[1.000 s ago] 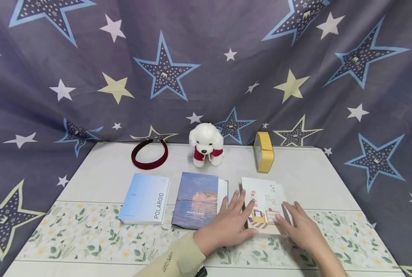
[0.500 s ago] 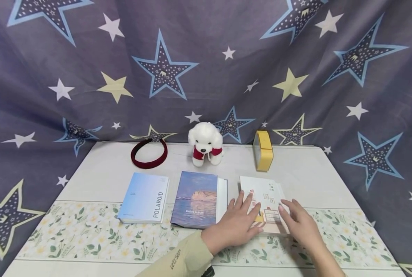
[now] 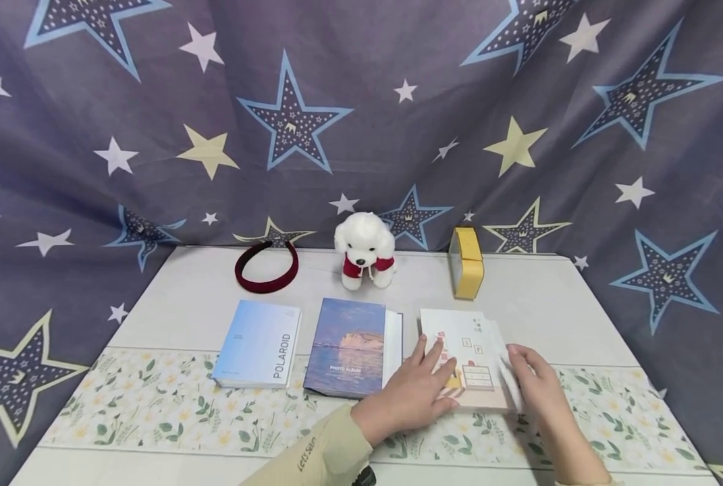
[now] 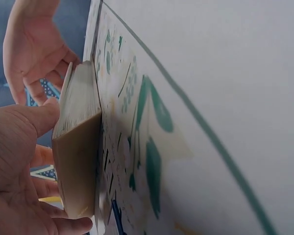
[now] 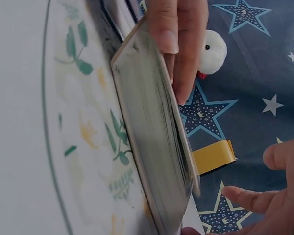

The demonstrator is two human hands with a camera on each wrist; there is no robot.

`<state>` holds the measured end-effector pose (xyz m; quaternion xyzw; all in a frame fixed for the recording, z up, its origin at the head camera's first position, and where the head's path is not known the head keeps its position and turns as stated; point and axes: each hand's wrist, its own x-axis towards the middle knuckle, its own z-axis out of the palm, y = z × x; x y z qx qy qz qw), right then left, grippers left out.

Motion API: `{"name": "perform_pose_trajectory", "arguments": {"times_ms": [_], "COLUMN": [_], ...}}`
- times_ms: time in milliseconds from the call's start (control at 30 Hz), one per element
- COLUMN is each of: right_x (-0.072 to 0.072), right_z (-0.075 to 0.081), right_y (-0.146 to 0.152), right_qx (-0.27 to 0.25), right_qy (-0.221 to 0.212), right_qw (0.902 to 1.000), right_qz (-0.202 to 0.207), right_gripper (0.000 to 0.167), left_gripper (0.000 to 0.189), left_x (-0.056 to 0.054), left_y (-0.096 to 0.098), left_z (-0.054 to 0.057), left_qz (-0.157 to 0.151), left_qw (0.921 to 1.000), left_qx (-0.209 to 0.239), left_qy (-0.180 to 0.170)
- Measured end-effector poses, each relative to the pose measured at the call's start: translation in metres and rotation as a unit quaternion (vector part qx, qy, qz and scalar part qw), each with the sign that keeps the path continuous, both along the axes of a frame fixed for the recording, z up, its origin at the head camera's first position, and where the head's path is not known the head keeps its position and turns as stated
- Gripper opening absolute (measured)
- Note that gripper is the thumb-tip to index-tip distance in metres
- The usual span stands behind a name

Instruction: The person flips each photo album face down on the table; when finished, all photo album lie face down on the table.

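The left hand [image 3: 411, 391] spreads wide, best pressing lightly on the white book [image 3: 478, 370] beneath; whether the right hand [image 3: 539, 383] pinches the page edge [image 3: 510, 379] beside its fingertips [image 3: 515, 349] is unclear.

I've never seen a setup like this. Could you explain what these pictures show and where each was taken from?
There's no machine here, just a person working bare-handed. The wide picture is taken from the head, looking forward and down; the two close ones from the left and right wrists.

On the table lie a blue book marked POLAROID, a photo album and a white book. Farther back are a dark red headband, a white plush dog and a yellow object.

The left hand lies spread on the white book; the right hand is at its page edge. I can't tell whether it pinches a page.
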<state>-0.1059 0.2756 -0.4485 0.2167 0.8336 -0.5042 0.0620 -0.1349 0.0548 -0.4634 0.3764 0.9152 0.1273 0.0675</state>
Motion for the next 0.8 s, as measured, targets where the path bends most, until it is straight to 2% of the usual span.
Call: {"name": "perform_pose_trajectory", "arguments": {"times_ms": [133,300,600,800], "right_x": [0.0,0.001,0.002,0.0], "right_z": [-0.001,-0.002,0.001,-0.002], "right_y": [0.002,0.004,0.003,0.008], "right_qx": [-0.029,-0.04,-0.034,-0.019], "right_qy": [0.019,0.039,0.056,0.098], "right_qw": [0.9994,0.9983,0.9975,0.9947], "right_qz": [-0.006,-0.019,-0.028,-0.025], "right_gripper": [0.074,0.068,0.071,0.075], "left_gripper": [0.069,0.071,0.074,0.076], "left_x": [-0.001,-0.002,-0.002,-0.002], "left_y": [-0.003,-0.005,-0.01,-0.013], "left_z": [0.0,-0.002,-0.003,-0.003], "left_qz": [0.006,0.006,0.019,0.031], "left_qw": [0.9999,0.9998,0.9993,0.9978], "left_qx": [0.004,0.008,0.021,0.04], "left_qy": [-0.009,-0.014,-0.024,-0.043]}}
